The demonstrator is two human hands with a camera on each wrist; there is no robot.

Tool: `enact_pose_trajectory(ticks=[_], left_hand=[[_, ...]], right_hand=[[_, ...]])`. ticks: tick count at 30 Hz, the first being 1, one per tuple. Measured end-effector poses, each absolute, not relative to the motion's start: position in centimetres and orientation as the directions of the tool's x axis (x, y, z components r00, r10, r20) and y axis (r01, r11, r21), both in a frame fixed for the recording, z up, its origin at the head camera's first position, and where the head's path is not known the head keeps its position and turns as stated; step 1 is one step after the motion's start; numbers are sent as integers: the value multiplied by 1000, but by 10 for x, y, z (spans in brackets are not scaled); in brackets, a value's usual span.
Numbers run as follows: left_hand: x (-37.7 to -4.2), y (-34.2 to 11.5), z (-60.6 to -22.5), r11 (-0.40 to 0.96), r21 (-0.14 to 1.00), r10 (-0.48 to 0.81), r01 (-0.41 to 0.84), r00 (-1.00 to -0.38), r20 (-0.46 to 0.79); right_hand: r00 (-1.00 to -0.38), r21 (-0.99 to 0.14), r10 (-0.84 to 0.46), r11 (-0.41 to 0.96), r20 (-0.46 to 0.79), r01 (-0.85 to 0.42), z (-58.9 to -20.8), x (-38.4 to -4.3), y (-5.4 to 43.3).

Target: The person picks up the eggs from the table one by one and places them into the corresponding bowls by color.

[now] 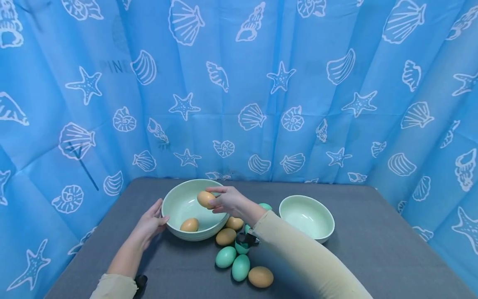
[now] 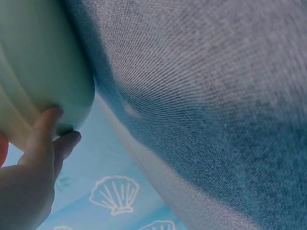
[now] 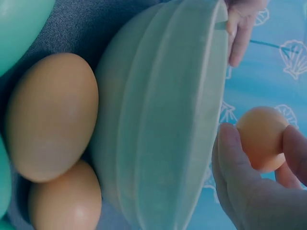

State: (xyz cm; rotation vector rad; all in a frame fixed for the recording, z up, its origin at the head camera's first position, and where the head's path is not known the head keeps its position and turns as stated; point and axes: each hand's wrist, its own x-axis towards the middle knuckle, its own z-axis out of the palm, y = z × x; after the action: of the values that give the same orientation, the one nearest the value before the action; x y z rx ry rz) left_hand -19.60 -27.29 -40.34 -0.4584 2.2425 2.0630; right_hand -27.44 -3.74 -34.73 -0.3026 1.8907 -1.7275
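In the head view, my right hand [image 1: 230,201] pinches a brown egg [image 1: 205,199] above the large pale green bowl [image 1: 175,207]. The right wrist view shows this held egg [image 3: 261,136] between thumb and fingers, beyond the bowl's rim [image 3: 211,91]. My left hand [image 1: 150,224] holds the bowl's left side, thumb at the rim. From the left wrist, its fingers [image 2: 45,127] lie against the bowl's outer wall [image 2: 53,62]. Another brown egg [image 1: 189,224] lies inside the bowl. Beside the bowl are brown eggs [image 1: 225,236] and green eggs [image 1: 225,257], some partly hidden by my right arm.
A smaller pale green bowl [image 1: 307,216] stands on the right, behind my right forearm. A green egg [image 1: 240,268] and a brown egg [image 1: 260,277] lie nearest the front. Grey cloth covers the table [image 1: 373,245]; a blue shell-patterned curtain [image 1: 239,91] hangs around its back and sides.
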Motion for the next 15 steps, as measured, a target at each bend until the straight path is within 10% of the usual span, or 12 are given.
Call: enact_pose_trajectory(ticks=[15], left_hand=[[-197, -273, -404, 55, 966, -177, -254, -954, -241]], right_hand=[[-821, -963, -504, 115, -267, 243, -370, -286, -62]])
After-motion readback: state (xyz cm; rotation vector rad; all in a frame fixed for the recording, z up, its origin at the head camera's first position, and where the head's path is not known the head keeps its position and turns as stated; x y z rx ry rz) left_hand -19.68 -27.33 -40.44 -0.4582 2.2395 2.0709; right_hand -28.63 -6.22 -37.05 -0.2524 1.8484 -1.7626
